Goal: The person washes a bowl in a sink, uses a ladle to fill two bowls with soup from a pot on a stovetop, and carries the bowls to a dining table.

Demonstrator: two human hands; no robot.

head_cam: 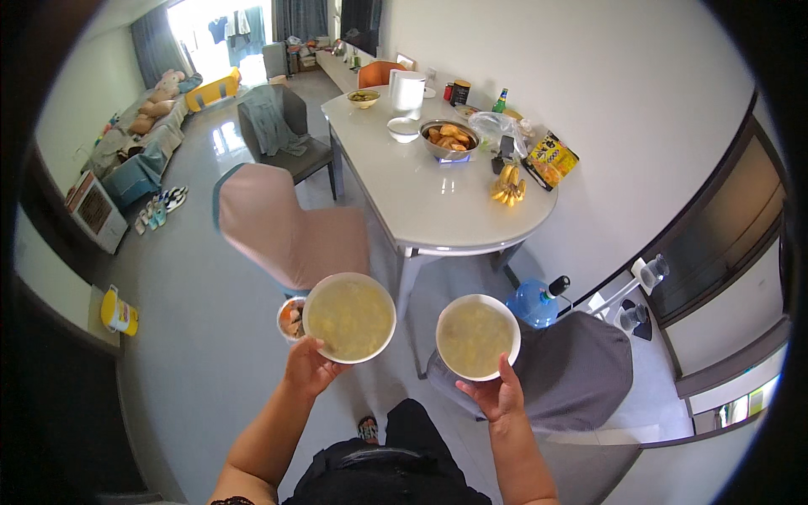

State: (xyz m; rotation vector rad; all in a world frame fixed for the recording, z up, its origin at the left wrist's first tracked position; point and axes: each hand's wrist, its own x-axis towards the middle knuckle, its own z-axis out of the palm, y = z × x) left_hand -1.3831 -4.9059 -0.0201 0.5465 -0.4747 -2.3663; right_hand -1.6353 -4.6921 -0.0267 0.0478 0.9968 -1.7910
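Observation:
My left hand (313, 369) grips the near left rim of a white bowl (351, 317) filled with a cloudy yellowish soup. A second, slightly smaller-looking white bowl (476, 338) of similar soup rests in my right hand (495, 394), thumb over its rim. Both bowls are held level in the air, apart from each other, before the dining table (429, 214). On that table stand a steel bowl of browned food pieces (449, 137), a bunch of bananas (509, 185), a clear bowl (403, 129) and a white pitcher-like container (408, 93).
A pink-covered chair (297, 227) stands left of the table, a grey-covered chair (577, 372) at right. Beside the latter is a blue water jug (534, 304) with a pump. A small bin (291, 319) shows partly behind the left bowl. A yellow bucket (118, 313) sits by the left wall.

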